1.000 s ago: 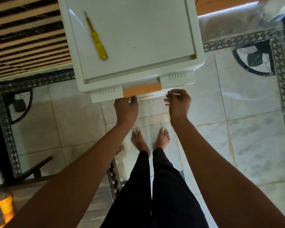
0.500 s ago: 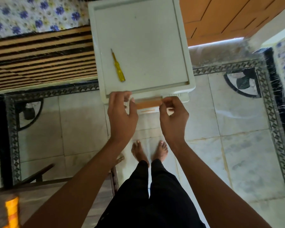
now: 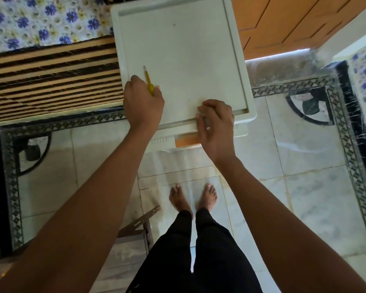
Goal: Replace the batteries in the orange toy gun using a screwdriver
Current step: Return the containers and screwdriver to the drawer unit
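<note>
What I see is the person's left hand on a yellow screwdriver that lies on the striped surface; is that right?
Not quite. The left hand does hold the yellow screwdriver, but the screwdriver lies on the white table, not on the striped surface beside it. The head view shows it.

Both arms bare, stretched forward, palms down. Left grip [image 3: 144,102]: fingers curled round screwdriver [image 3: 148,81] handle, thumb on its right side, shaft poking out beyond knuckles. Right grip [image 3: 216,127]: right of left grip, slightly nearer body, fingers curled, knuckles up; whether it holds anything unclear.
</note>
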`<action>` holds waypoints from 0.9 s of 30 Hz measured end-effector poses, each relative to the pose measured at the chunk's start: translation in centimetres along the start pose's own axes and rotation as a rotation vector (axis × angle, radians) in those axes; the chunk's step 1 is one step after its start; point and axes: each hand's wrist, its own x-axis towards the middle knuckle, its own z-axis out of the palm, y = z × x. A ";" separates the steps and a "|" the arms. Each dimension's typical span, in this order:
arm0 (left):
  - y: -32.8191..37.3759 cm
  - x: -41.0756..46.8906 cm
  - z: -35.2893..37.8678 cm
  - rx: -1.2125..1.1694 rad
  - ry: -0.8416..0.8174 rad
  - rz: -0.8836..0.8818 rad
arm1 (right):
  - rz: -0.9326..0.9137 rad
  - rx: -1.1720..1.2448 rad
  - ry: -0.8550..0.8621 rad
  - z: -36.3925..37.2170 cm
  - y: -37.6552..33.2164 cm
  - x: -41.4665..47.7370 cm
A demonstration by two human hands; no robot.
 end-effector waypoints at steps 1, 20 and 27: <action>-0.1 0.0 -0.1 -0.012 -0.010 -0.006 | -0.013 0.004 -0.009 -0.1 0.1 -0.1; -13.0 -21.9 4.6 -0.231 -0.401 0.122 | -0.264 -0.227 -0.025 0.0 1.9 -1.8; -12.7 -13.4 11.4 0.010 -0.343 0.124 | -0.283 -0.324 0.010 0.8 2.5 -2.7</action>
